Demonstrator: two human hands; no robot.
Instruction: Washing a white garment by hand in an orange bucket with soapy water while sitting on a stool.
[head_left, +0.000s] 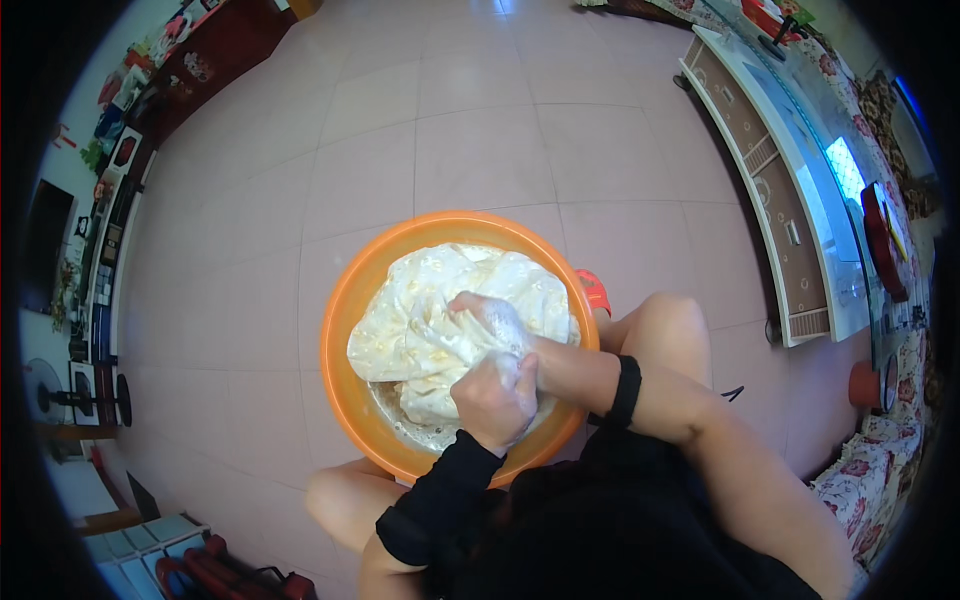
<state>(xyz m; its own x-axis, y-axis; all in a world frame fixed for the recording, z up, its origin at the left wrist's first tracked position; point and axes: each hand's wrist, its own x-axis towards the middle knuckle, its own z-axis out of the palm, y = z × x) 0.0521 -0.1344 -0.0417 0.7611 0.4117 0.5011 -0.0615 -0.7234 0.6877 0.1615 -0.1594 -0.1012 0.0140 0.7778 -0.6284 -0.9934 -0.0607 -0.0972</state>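
Observation:
An orange plastic basin stands on the floor between the person's bare legs. Bunched inside it is a wet white cloth with a faint yellowish pattern, partly lying in sudsy water. My left hand is closed in a fist on a fold of the cloth near the basin's near side. Just beyond it, my right hand, coated in white foam, grips another part of the same cloth. The two hands are close together, the right wrist near the left thumb. The cloth's gripped folds are mostly hidden by the fingers.
Pale floor tiles surround the basin. To the right is a glass-topped coffee table with drawers, beside a floral-covered sofa. A red slipper shows by the basin. Along the left wall runs a low TV cabinet.

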